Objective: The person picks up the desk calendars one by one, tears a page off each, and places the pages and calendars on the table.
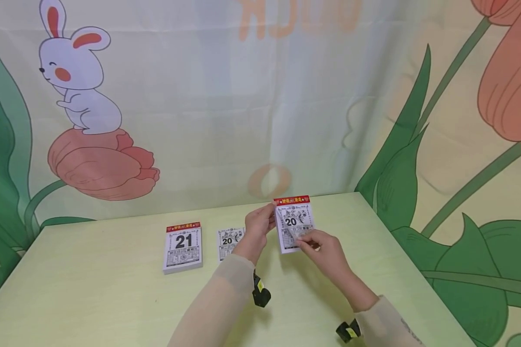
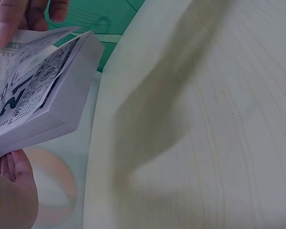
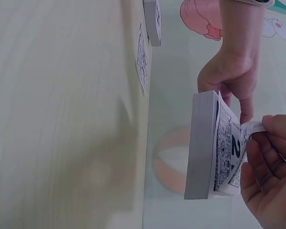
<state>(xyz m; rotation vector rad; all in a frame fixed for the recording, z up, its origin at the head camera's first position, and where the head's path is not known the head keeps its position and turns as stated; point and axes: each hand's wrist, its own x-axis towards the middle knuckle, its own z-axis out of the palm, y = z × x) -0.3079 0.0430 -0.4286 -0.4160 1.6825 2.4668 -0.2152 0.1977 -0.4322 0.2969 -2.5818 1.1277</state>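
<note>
Calendar pad [image 1: 293, 224] is held up above the desk [image 1: 91, 279], near its far edge. Only the head view shows the red header [image 1: 292, 200] and clearly the number 20; the left wrist view reveals 21 printed under the lifted top sheet, also the thick page block [image 2: 69, 98]. This sheet bends away at its lower part, where the right hand [image 1: 325, 250] pinches it. The left hand [image 1: 258, 226] grasps the pad's left side. Farther left, a loose sheet [image 1: 231, 241] and another pad [image 1: 183, 248] lie.
</note>
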